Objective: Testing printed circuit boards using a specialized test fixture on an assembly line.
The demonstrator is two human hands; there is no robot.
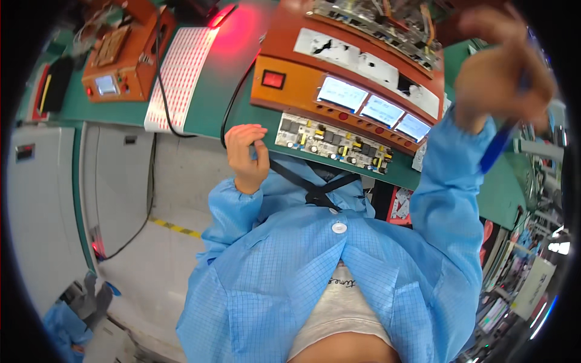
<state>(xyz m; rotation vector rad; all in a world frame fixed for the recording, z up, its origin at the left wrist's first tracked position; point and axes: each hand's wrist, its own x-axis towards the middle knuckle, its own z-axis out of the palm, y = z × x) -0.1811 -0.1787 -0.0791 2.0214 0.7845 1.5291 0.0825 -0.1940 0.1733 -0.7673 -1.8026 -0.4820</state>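
Observation:
My left hand (247, 158) rests at the green bench's front edge, fingers loosely bent and thumb apart, holding nothing. Just to its right lies a long white circuit board panel (333, 144) crowded with yellow, black and silver components. Behind the panel stands an orange tester box (284, 100) with a red rocker switch and three lit screens. My right hand (505, 81) is raised at the right of the box and smeared by motion. Its fingers look curled round a long blue pen-like thing (496, 150), which sticks out below beside the sleeve; its exact kind is unclear.
A smaller orange device (121, 72) and a white sheet with rows of red marks (181, 78) occupy the bench's left. A black cable (233, 97) runs to the front edge. Grey cabinets (45, 181) stand below. Under the right side sits a red bin (400, 206).

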